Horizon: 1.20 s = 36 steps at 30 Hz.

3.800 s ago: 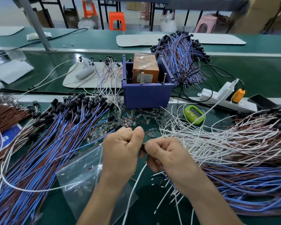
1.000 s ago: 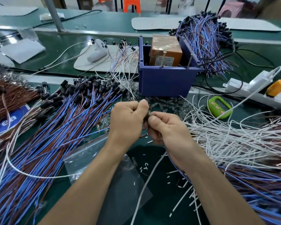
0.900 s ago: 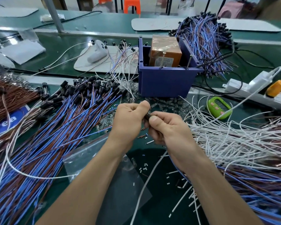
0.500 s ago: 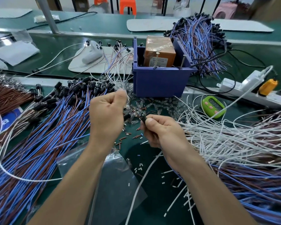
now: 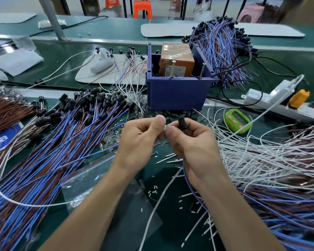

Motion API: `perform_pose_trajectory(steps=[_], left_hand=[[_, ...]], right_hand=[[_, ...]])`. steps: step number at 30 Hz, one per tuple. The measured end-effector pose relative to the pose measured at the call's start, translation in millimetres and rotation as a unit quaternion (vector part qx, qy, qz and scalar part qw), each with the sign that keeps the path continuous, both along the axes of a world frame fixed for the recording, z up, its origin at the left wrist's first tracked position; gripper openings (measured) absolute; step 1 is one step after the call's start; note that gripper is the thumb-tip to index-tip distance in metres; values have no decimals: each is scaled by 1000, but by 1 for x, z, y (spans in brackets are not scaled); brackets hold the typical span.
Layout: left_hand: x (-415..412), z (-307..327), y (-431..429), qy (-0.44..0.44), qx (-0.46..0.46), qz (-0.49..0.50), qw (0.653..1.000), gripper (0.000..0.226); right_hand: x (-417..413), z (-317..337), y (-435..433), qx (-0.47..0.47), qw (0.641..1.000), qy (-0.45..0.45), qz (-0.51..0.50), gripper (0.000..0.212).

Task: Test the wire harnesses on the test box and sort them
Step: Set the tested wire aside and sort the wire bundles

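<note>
A pile of blue and brown wires (image 5: 53, 151) covers the table's (image 5: 174, 232) left side. The left hand (image 5: 140, 136), fingers curled, pinches a small pale bit (image 5: 165, 127) just beside the black plug (image 5: 182, 122). The right hand (image 5: 196, 144) grips the plug upright, and its blue wire (image 5: 188, 183) trails toward the near edge. The blue box (image 5: 176, 95) stands straight ahead beyond the plug, so the right hand looks best placed to reach it.

One person, two arms in view. Left hand (image 5: 141, 136) and right hand (image 5: 194, 142): bare to the fingertips. Left forearm (image 5: 91, 205) and right forearm (image 5: 234, 205): bare along the whole visible length, down to the lower frame edge. Thumbnails (image 5: 161, 119): short, plain, evenly trimmed.
</note>
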<state>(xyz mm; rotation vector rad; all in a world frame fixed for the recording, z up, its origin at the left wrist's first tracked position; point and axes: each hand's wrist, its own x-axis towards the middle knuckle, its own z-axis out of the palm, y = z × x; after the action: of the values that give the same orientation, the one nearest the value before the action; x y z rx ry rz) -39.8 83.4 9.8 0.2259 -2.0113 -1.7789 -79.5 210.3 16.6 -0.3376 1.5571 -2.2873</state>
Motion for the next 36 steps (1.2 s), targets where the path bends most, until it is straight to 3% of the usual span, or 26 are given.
perform_pose_trajectory(steps=[4, 7, 10, 15, 26, 36], left_hand=[[0, -2, -2, 16, 51, 13, 998, 51], [1, 0, -4, 27, 98, 21, 995, 34], [4, 5, -3, 22, 90, 9, 996, 19], [5, 9, -2, 13, 38, 15, 999, 25], [6, 13, 0, -4, 135, -14, 991, 28], [6, 12, 0, -8, 147, -17, 989, 27]], right_hand=[[-4, 0, 0, 0, 997, -73, -17, 28], [-5, 2, 1, -7, 994, -109, -22, 31], [-6, 2, -1, -14, 994, -110, -24, 28], [-6, 2, 1, -17, 995, -99, -22, 22], [-7, 3, 4, -50, 994, -100, 7, 19], [-7, 4, 4, -43, 992, -116, 8, 36]])
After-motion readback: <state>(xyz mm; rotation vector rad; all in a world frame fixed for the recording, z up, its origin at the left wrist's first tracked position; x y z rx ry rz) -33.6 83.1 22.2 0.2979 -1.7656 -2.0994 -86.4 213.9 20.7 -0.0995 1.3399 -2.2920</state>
